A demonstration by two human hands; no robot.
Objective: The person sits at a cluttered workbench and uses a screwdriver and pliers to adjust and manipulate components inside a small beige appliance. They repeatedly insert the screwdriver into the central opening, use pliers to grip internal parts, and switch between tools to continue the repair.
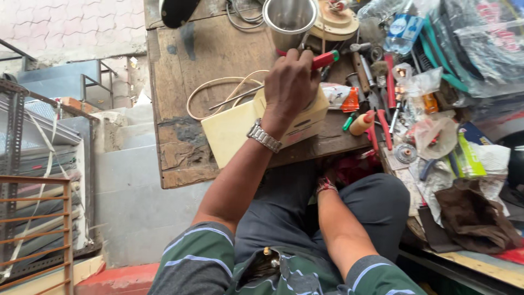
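Left hand [292,82] fisted around red-handled screwdriver [324,59], braced atop cardboard box [240,128] for leverage, steel cup [288,19] just beyond; right hand hidden under bench [180,60], grip impossible to tell.

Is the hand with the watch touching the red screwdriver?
Touching. The head view shows the left hand wrapped around the red screwdriver, whose handle end pokes out past the fingers.
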